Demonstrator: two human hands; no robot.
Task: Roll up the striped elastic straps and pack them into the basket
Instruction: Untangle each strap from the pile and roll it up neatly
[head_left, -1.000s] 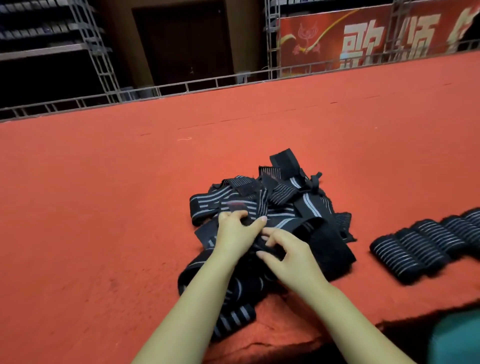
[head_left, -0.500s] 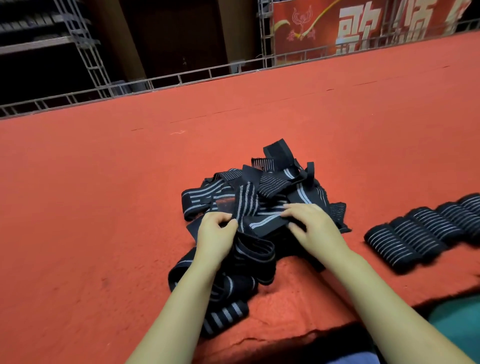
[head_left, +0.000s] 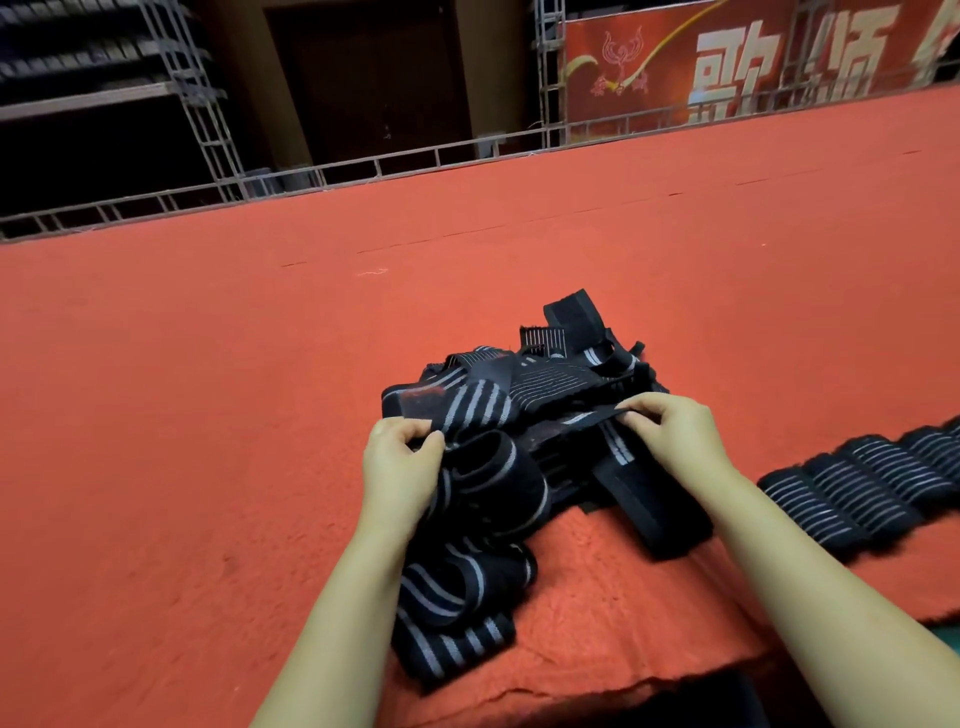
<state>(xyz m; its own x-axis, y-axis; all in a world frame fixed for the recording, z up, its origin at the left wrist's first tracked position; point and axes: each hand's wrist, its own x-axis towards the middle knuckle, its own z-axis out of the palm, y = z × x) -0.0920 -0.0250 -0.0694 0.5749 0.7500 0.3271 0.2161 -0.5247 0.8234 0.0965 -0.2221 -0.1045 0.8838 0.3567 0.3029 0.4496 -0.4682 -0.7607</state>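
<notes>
A tangled pile of black elastic straps with grey stripes (head_left: 540, 384) lies on the red felt surface (head_left: 208, 415) in front of me. My left hand (head_left: 400, 467) pinches one end of a strap at the pile's left side. My right hand (head_left: 670, 436) pinches the same strap further along, so a short stretch of it is held taut between the two hands. More of the strap loops down toward the near edge (head_left: 452, 623). No basket is in view.
Several rolled-up striped straps (head_left: 852, 493) lie in a row at the right. The felt's near edge (head_left: 519, 691) drops off just below my forearms. A metal truss rail (head_left: 363, 166) runs along the far edge, with a red banner (head_left: 727, 67) behind.
My hands have moved apart, the right one going right, and a strap is now stretched between them. The pile has shifted a little under them.
</notes>
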